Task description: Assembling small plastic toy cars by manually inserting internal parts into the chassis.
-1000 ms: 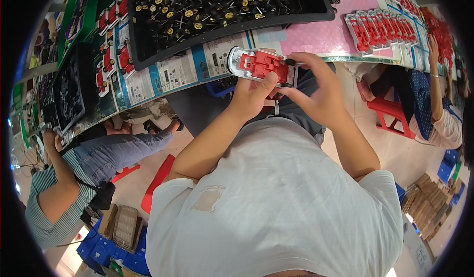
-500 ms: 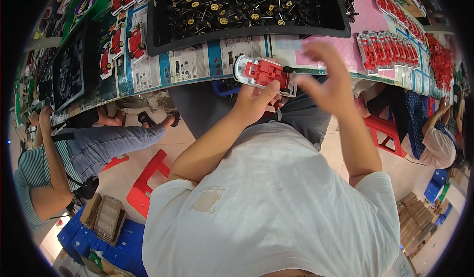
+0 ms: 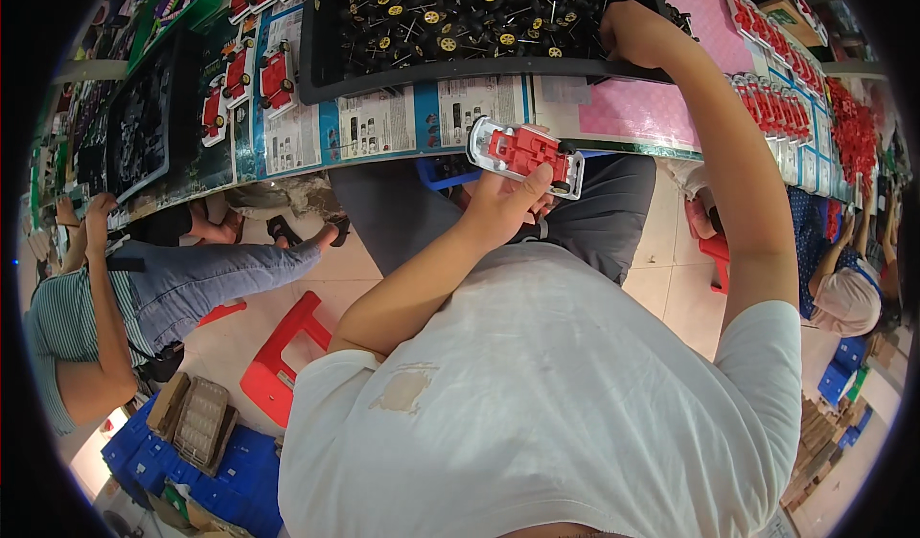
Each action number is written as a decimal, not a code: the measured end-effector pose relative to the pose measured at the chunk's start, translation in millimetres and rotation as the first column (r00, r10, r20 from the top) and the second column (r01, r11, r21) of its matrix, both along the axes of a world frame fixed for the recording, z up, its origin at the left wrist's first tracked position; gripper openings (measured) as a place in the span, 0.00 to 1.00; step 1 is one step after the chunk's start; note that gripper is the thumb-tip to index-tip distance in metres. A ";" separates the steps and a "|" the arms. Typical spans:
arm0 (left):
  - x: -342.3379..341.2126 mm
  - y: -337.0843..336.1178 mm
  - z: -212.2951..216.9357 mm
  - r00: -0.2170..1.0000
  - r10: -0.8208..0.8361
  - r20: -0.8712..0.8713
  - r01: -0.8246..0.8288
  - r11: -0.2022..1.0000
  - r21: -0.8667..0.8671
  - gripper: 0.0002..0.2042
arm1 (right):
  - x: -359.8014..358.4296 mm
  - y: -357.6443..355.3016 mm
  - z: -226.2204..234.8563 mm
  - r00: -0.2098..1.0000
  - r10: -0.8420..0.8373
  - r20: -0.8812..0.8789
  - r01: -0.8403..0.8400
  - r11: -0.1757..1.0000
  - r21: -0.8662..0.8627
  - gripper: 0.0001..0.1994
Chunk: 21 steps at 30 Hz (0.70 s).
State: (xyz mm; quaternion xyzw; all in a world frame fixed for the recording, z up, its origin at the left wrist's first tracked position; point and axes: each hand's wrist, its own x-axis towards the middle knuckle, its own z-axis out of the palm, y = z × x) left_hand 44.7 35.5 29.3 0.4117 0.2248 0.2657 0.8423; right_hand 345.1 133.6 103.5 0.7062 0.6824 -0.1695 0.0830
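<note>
My left hand (image 3: 504, 205) grips a toy car (image 3: 520, 149) just off the table's near edge. The car lies underside up, with a red chassis inside a white body. Black wheels sit at its right end, by my thumb; the left end shows none. My right hand (image 3: 644, 36) reaches over the near right corner of a black tray (image 3: 431, 80). Its fingers are curled down among the wheel axles (image 3: 489, 16), black wheels on metal rods, some with yellow hubs. The fingertips are hidden, so what they pinch cannot be made out.
Red-and-white toy cars stand left of the tray (image 3: 276, 80) and in rows at the right (image 3: 771, 107). Red parts (image 3: 853, 131) are heaped at the far right. A person (image 3: 96, 318) sits at my left, near a red stool (image 3: 281, 361).
My right hand has moved from beside the car, forward and right, into the tray, its fingers now curled. My left hand and the car have shifted slightly right in the picture.
</note>
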 end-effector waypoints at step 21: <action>3.8 2.3 -3.2 1.000 0.006 -0.028 -0.008 0.997 -0.071 0.22 | 6.5 -8.1 -11.3 0.972 0.019 -0.232 0.028 0.980 0.197 0.11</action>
